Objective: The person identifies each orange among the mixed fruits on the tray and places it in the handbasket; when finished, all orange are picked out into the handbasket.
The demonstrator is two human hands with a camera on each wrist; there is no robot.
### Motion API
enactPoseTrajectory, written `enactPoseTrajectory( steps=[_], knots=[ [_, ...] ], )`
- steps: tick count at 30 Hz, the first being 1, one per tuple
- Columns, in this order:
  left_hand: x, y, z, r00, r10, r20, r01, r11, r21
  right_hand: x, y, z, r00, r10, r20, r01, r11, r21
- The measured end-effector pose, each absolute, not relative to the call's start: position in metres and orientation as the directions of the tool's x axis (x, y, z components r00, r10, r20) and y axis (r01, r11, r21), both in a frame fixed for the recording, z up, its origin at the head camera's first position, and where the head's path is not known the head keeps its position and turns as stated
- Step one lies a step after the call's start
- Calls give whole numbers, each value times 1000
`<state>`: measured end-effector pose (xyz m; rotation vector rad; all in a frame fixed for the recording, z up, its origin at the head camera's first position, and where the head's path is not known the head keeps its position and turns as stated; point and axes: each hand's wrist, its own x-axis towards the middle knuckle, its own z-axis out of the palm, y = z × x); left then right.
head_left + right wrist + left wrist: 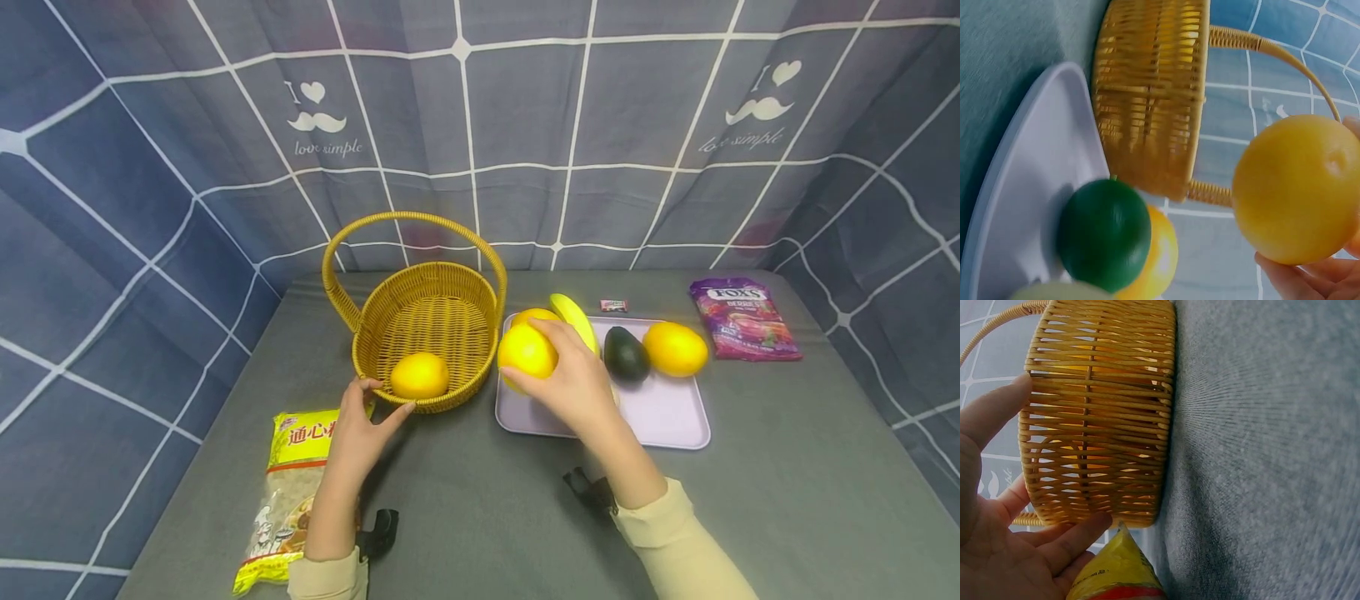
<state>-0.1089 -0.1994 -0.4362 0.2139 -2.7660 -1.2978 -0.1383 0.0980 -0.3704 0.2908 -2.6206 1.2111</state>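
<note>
My right hand (573, 379) holds a round yellow-orange fruit (528, 352) between thumb and fingers, raised over the left part of a pale lilac tray (667, 425). Left of the tray stands a woven basket (468, 387) with a tall handle, and one yellow fruit (419, 376) lies inside near the front rim. My left hand (360, 429) grips the basket's front-left rim, its thumb at the edge and fingers against the outer wall. On the tray are a banana (576, 321), a dark avocado (626, 356), yellow fruits (675, 349) and a round green fruit (1105, 236), which my right hand hides in the head view.
A yellow-topped food bag (288, 492) lies under my left forearm, its corner close to the basket. Behind the tray is a small wrapped candy (613, 306), and a purple FOX'S candy bag (746, 321) lies back right. Checked curtains (525, 108) enclose the grey table.
</note>
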Motion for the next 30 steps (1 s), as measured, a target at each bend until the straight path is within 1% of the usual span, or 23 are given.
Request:
enactPoseTrajectory(
  steps=[5, 13, 17, 22, 30],
  knots=[
    [-108, -200, -436, -987, -157, 18, -87, 632, 770, -144, 83, -367, -950, -87, 300, -295, 572, -766],
    [-109, -199, -437, -985, -168, 27, -87, 634, 768, -158, 56, -365, -927, -141, 347, -367, 524, -768],
    [-110, -199, -437, -985, -171, 34, -84, 636, 767, -164, 43, -370, -927, -168, 337, -374, 494, -784],
    [-111, -199, -436, -986, -166, 20, -92, 634, 768, -172, 31, -382, -933, -179, 313, -360, 493, -792],
    [-111, -199, -435, -987, -158, 13, -92, 638, 765, -179, 25, -397, -937, -146, 316, -345, 507, -790]
  ],
)
